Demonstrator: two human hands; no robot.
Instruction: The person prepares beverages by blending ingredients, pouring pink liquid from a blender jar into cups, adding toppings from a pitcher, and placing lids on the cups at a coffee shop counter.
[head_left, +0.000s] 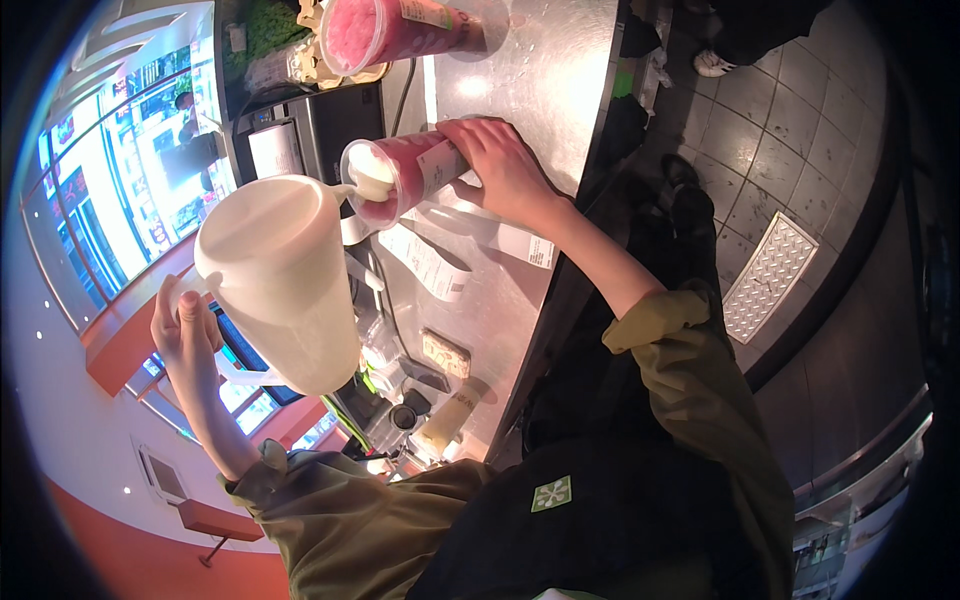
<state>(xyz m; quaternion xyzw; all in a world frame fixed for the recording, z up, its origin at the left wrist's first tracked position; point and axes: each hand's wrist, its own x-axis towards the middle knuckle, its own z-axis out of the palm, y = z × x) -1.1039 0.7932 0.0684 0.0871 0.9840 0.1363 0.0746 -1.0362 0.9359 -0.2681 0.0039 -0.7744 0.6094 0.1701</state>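
Note:
My left hand (187, 322) grips the handle of a large white plastic pitcher (285, 300). Its spout is at the mouth of a clear plastic cup (411, 184) holding a pink drink. A thick white, creamy layer (373, 171) lies at the cup's mouth beside the spout. Around the lower part of that cup, near its label, my right hand (499, 165) is closed. Farther along the counter stands a second plastic cup (382, 34) filled with a pink slushy drink. The pitcher hides part of the counter behind it.
Printed paper slips (427, 262) lie on the stainless steel counter (510, 322). A black printer (330, 127) with paper stands behind the cups. Nearer my body are a patterned block (446, 352) and a cup of pale drink (450, 420). Another person's shoe (712, 64) shows on the tiled floor.

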